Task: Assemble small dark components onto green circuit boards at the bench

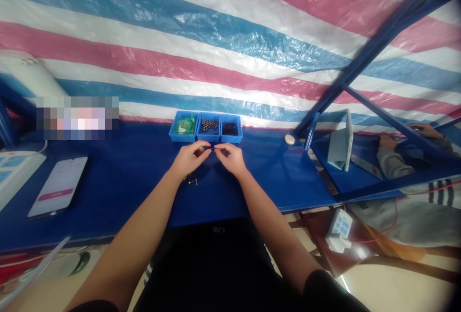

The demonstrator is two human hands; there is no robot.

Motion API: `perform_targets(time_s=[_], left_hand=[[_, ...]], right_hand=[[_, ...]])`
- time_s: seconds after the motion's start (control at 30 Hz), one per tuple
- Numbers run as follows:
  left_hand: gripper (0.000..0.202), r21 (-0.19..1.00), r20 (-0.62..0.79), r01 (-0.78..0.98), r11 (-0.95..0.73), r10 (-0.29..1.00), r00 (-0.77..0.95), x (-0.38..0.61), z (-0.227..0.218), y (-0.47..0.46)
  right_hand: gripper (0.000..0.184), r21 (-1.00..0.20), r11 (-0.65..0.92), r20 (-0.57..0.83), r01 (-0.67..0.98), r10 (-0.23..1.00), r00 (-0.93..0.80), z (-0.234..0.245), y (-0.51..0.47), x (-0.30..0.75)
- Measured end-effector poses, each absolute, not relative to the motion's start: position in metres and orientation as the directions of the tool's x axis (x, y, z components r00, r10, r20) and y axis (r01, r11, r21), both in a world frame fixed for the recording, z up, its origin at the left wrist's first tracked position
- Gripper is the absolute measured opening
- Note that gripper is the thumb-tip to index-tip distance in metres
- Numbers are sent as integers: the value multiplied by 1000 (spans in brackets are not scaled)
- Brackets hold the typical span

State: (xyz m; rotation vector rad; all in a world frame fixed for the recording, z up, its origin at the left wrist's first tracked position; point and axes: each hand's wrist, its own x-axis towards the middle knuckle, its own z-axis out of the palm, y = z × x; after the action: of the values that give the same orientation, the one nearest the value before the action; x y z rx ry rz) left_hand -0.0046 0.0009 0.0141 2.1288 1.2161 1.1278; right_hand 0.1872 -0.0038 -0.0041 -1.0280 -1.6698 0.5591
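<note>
Just in front of three blue bins, my left hand [191, 157] and my right hand [229, 157] meet fingertip to fingertip over the blue table. Both are closed in a pinch around something small and dark, too tiny to name. The left bin [172, 132] holds a green bag [186, 125]. Small brass-coloured metal parts [210, 126] fill the middle bin [208, 138], and dark small parts [229, 128] lie in the right bin [231, 138]. A few brass-coloured pieces [193, 182] rest on the table below my left hand.
A phone [58, 186] and a white power strip [14, 173] lie at left. A round white object [289, 139] sits near a blue frame bar [311, 132]. Beyond it stand a tablet [342, 141] and another person's sleeve [392, 161]. Striped sheeting [216, 57] hangs behind.
</note>
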Motion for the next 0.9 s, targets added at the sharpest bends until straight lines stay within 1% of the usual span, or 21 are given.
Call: perform_targets(time_s=[0.13, 0.37, 0.6, 0.73, 0.83, 0.9], left_hand=[[32, 679, 452, 506, -531, 846, 282, -4, 14, 1], [33, 682, 391, 533, -501, 865, 313, -5, 16, 1], [35, 751, 382, 464, -470, 882, 274, -4, 20, 0], [35, 726, 397, 485, -488, 873, 284, -5, 18, 0], [34, 701, 403, 516, -492, 871, 282, -4, 17, 0], [33, 704, 403, 514, -489, 872, 278, -4, 17, 0]], right_hand=[[19, -776, 520, 526, 358, 846, -88, -3, -4, 188], [19, -797, 493, 488, 349, 866, -108, -1, -6, 187], [22, -817, 485, 471, 312, 873, -123, 1, -7, 184], [17, -812, 502, 497, 299, 862, -99, 3, -8, 184], [17, -811, 508, 507, 289, 858, -85, 5, -7, 185], [17, -815, 499, 499, 295, 863, -81, 5, -7, 185]])
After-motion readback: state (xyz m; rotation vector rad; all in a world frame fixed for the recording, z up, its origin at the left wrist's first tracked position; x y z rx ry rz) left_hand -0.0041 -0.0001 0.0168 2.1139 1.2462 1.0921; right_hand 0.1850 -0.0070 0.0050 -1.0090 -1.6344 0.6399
